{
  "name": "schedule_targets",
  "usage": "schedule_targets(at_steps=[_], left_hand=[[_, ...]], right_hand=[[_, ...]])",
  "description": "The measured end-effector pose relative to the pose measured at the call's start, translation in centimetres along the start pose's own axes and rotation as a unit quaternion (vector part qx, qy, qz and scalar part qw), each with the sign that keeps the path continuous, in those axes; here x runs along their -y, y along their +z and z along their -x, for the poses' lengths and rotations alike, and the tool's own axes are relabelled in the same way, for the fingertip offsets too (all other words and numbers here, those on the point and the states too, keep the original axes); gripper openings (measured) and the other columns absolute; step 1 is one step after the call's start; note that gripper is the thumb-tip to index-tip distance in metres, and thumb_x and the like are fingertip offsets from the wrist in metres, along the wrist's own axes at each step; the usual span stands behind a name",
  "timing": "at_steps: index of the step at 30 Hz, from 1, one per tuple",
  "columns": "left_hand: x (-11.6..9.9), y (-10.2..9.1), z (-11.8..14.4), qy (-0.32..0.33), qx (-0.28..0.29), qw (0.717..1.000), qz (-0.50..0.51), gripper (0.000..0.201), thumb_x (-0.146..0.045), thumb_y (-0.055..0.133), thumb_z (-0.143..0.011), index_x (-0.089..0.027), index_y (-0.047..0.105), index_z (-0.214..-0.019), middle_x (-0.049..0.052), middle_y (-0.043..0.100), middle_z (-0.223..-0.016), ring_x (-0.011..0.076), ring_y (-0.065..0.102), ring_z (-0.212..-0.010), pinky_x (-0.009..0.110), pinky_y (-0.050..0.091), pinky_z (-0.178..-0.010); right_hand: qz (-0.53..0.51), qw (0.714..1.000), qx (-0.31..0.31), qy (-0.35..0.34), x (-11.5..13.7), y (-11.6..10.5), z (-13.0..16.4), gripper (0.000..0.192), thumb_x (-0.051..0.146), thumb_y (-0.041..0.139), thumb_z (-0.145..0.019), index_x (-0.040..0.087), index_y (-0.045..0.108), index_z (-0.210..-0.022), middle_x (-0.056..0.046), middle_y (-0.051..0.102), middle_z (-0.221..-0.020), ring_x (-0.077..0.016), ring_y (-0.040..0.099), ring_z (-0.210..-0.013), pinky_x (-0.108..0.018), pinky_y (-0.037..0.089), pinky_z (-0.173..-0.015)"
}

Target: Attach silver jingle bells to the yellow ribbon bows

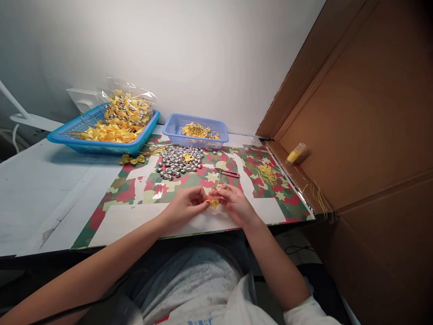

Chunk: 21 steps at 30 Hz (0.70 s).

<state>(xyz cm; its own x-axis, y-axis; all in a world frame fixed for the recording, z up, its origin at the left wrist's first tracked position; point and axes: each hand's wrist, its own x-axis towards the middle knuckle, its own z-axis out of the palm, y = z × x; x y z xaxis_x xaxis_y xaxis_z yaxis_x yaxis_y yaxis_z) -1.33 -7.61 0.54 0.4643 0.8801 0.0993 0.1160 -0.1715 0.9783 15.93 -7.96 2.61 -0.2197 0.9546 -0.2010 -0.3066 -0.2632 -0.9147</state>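
Observation:
My left hand [184,205] and my right hand [233,203] meet over the near edge of a camouflage-patterned mat [135,189]. Between their fingertips they pinch a small yellow ribbon bow [213,203]. A thin gold string runs up from the bow past my right hand. Just beyond my hands lies a pile of several small silver bells [177,160], with one yellow bow [187,157] resting on top. Red-handled scissors [227,172] lie to the right of the bells.
A large blue basket [67,137] at the back left holds many yellow bows and a clear bag. A smaller blue basket [176,135] stands behind the bells. Yellow strings [267,174] lie right; a glue bottle [295,153] sits against a tall cardboard wall [372,113].

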Motion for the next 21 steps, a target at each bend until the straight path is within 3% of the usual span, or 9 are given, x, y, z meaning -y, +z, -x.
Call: schedule_targets(at_steps=[5, 9, 15, 21], left_hand=[[0.5, 0.0, -0.3, 0.005, -0.017, 1.0, 0.006, 0.026, -0.038, 0.061, -0.08, -0.015, 0.051, -0.072, 0.001, 0.055, -0.075, 0.0119, 0.051, -0.068, 0.022, 0.04, -0.059], [0.6, 0.4, -0.8, -0.005, -0.04, 0.997, 0.062, 0.03, -0.04, 0.065, -0.076, -0.016, 0.048, -0.069, 0.0, 0.055, -0.074, 0.0116, 0.051, -0.068, 0.022, 0.04, -0.059], [-0.3, 1.6, -1.0, -0.001, -0.084, 0.986, 0.141, 0.03, -0.038, 0.071, -0.072, -0.016, 0.05, -0.074, -0.001, 0.059, -0.073, 0.012, 0.056, -0.071, 0.023, 0.044, -0.065], [-0.5, 1.6, -1.1, -0.025, -0.066, 0.985, 0.155, 0.035, -0.037, 0.075, -0.067, -0.016, 0.048, -0.068, -0.001, 0.06, -0.067, 0.0112, 0.057, -0.067, 0.022, 0.044, -0.063]], right_hand=[[-0.057, 0.997, 0.0, -0.057, 0.0, 1.5, -1.2, 0.021, 0.031, 0.068, -0.067, 0.02, 0.05, -0.064, 0.003, 0.053, -0.06, -0.0097, 0.048, -0.055, -0.024, 0.044, -0.056], [-0.074, 0.993, 0.028, -0.084, -0.1, 2.0, -1.7, 0.021, 0.03, 0.066, -0.068, 0.02, 0.049, -0.065, 0.005, 0.045, -0.059, -0.0081, 0.04, -0.055, -0.023, 0.038, -0.057], [-0.039, 0.992, 0.033, -0.117, -0.2, 2.2, -1.5, 0.023, 0.032, 0.061, -0.072, 0.02, 0.044, -0.063, 0.005, 0.041, -0.058, -0.0087, 0.036, -0.056, -0.023, 0.03, -0.056], [0.0, 0.993, 0.047, -0.109, -0.3, 2.4, -1.7, 0.022, 0.032, 0.057, -0.073, 0.021, 0.04, -0.063, 0.006, 0.033, -0.058, -0.0085, 0.03, -0.053, -0.022, 0.024, -0.049]])
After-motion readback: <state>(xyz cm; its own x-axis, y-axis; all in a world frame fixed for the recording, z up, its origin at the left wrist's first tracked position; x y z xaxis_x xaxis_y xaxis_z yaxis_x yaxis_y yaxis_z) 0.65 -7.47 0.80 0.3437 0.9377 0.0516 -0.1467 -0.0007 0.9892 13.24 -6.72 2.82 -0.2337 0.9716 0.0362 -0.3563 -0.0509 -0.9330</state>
